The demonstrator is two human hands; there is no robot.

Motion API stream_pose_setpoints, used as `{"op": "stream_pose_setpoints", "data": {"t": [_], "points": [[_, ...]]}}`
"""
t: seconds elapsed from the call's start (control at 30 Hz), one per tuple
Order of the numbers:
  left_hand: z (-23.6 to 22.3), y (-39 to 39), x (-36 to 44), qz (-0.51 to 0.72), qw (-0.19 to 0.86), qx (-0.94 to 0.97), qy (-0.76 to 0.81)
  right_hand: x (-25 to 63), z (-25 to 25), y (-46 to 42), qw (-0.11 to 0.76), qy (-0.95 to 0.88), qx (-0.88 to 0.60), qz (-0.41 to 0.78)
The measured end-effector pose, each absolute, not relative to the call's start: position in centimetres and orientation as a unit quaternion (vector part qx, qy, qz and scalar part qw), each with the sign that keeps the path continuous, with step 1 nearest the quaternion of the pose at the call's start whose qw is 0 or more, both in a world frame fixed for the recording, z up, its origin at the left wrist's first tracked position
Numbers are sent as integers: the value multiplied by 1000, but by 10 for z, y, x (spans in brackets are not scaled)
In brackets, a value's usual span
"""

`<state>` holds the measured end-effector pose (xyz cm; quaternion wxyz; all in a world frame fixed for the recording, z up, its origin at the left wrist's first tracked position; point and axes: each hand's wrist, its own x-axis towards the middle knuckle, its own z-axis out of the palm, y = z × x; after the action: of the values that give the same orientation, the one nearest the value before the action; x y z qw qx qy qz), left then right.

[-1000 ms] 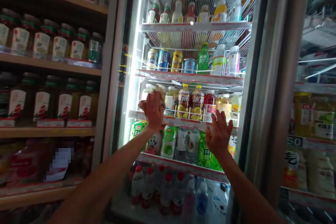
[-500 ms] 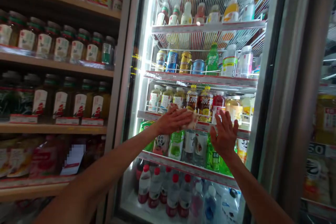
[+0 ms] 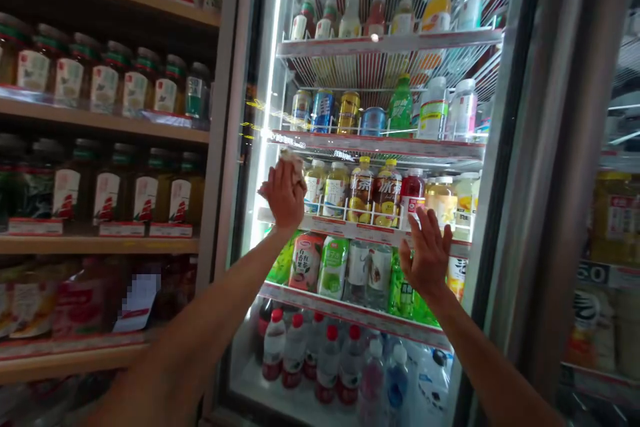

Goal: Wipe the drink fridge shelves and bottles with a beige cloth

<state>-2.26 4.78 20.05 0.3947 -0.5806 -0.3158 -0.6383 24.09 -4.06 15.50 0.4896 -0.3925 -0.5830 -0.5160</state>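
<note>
Right now, the L hand [image 3: 285, 197] has a crumpled cloth [image 3: 294, 165] pinned under its palm at the fridge's glass door [image 3: 493, 170], approx. level w/ the tea bottles. The R hand [image 3: 426, 257] is bare & splayed by the same glass, just below a red bottle [image 3: 413, 187]; 2 yellow-capped bottles [image 3: 387, 195] show btwn. the hands, behind the pane.

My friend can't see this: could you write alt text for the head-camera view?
A person's left hand holds a pale cloth before a lit fridge with bottles and cans; the right hand is raised, open. Jars line shelves at left.
</note>
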Motion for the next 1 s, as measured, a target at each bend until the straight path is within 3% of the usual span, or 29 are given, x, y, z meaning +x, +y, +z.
{"op": "stream_pose_setpoints", "data": {"t": [0.07,0.2,0.23,0.37,0.43,0.53,0.7,0.77,0.87,0.9,1.0], "points": [[197,46,-17,-643,398,-581,-301,242,155,-40,489,-582,-395,-516],[175,36,-13,-395,483,-773,-112,243,154,-40,487,-581,-395,-519],[171,37,-16,-399,481,-771,-118,243,153,-40,486,-583,-395,-517],[161,42,-34,-646,394,-568,-325,238,149,-41,481,-597,-386,-513],[150,42,-38,-589,417,-631,-285,231,146,-42,477,-607,-378,-512],[132,41,-46,-391,464,-783,-135,221,142,-42,468,-625,-367,-505],[113,46,-60,-656,358,-569,-343,211,137,-38,465,-630,-369,-501],[101,45,-60,-599,382,-632,-310,206,134,-36,461,-635,-367,-500],[86,42,-62,-409,439,-780,-177,198,127,-33,446,-653,-360,-495],[84,42,-64,-415,435,-777,-187,196,125,-32,440,-660,-357,-493],[79,44,-68,-603,361,-607,-371,189,118,-30,432,-677,-353,-481]]}}
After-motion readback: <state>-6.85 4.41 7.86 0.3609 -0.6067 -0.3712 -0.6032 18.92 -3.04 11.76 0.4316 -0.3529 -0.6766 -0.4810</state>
